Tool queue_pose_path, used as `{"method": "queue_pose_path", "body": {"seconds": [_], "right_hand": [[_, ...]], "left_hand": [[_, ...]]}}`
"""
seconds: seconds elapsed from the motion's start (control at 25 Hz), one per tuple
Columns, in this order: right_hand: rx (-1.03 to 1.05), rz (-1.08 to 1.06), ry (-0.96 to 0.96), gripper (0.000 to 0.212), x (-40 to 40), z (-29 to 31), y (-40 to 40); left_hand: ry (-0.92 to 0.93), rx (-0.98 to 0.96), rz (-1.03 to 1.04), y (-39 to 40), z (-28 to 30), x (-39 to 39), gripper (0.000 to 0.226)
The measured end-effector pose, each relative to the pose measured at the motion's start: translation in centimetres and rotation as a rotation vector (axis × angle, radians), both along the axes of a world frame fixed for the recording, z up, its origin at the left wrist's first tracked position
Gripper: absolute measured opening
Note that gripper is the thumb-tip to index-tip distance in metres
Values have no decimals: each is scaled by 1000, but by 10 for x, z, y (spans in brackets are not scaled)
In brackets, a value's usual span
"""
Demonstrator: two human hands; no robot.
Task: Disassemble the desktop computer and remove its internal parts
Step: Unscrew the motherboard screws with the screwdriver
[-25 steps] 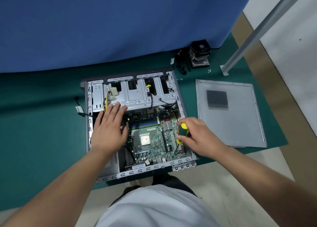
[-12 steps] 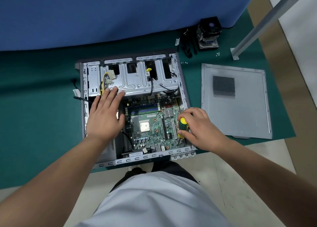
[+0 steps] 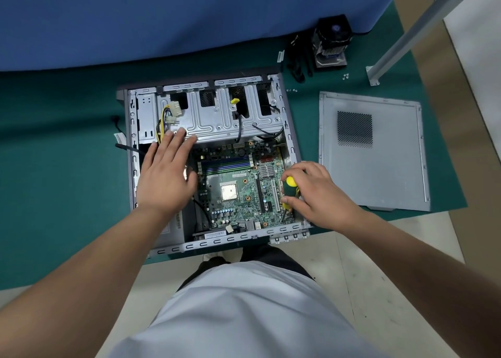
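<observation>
both hands unmoved: left hand (image 3: 165, 176) fingers flat, apart; right hand (image 3: 315, 195) fingers around screwdriver (image 3: 289, 191)

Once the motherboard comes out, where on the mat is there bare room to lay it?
Bare mat left of the case, up to the blue cloth. Right is crowded: side panel, cooler, black parts, loose screws.

Motherboard (image 3: 238, 192) in open case (image 3: 291, 151), side panel (image 3: 393, 173) right, cooler (image 3: 330, 46) behind

Screwdriver (image 3: 289, 192) more upright than before.
</observation>
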State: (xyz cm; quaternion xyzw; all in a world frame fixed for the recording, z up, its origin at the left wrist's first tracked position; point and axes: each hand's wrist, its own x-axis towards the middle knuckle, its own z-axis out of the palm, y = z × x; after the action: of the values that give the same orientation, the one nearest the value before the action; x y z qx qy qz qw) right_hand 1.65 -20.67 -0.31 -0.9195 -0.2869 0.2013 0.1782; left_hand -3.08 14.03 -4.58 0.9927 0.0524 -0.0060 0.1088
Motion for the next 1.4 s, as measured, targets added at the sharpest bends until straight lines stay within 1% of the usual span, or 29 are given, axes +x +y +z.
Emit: {"method": "queue_pose_path", "body": {"seconds": [0.2, 0.32, 0.4, 0.44, 0.56, 0.6, 0.64, 0.68, 0.72, 0.76, 0.8, 0.84, 0.88, 0.96, 1.0, 1.04, 1.16, 1.2, 1.28, 1.32, 1.4], "right_hand": [[-13, 4, -14, 41, 0, 1, 2], [-16, 56, -47, 40, -2, 2, 0], [32, 111, -33, 33, -3, 5, -2], [46, 134, -5, 29, -2, 7, -4], [2, 175, 171, 30, 0, 22, -6], [-17, 206, 194, 28, -2, 27, -5], [-42, 251, 145, 24, -4, 31, -4], [-90, 302, 36, 19, -7, 35, -2], [-159, 317, -90, 24, -10, 38, 1], [-255, 283, -188, 37, -13, 42, 4], [-332, 237, -249, 49, -15, 46, 7], [-383, 223, -266, 54, -17, 51, 10], [-399, 250, -252, 51, -20, 51, 11], [-360, 375, -175, 33, -24, 50, 9], [-344, 423, -152, 27, -25, 52, 9], [-340, 428, -155, 27, -25, 54, 8], [-424, 293, -191, 37, -27, 59, 10], [-427, 295, -182, 39, -28, 58, 10], [-391, 383, -136, 27, -28, 55, 9], [-374, 398, -116, 25, -27, 56, 9], [-408, 286, -127, 30, -26, 58, 10]], "left_hand": [[-1, 5, 0, 1, 0, 0, 76], [-3, -4, -3, 1, 0, 0, 74], [1, -6, -2, 1, 0, 0, 75], [2, -6, -2, 1, 0, 0, 75], [0, -5, 1, 1, 1, 0, 75], [-1, -6, 1, 1, 1, 0, 76], [-2, -5, 0, 1, 1, 0, 76], [-3, -4, 0, 0, 2, 0, 76], [-3, -4, 1, 0, 2, 0, 76], [-3, -5, 3, 0, 2, 0, 76], [-2, -5, 3, 0, 2, 0, 76], [-1, -4, 4, 0, 2, 0, 76], [-1, -5, 4, -1, 2, -1, 76], [0, -4, 6, -1, 3, 0, 76], [2, -1, 6, -1, 3, 0, 76], [3, 2, 7, -1, 3, -1, 76], [8, 5, 9, -2, 3, -1, 77], [7, 4, 9, -2, 4, -1, 76], [6, 0, 10, -3, 4, -1, 76], [6, 0, 11, -3, 5, -1, 76], [6, -1, 15, -4, 5, -2, 76]]}}
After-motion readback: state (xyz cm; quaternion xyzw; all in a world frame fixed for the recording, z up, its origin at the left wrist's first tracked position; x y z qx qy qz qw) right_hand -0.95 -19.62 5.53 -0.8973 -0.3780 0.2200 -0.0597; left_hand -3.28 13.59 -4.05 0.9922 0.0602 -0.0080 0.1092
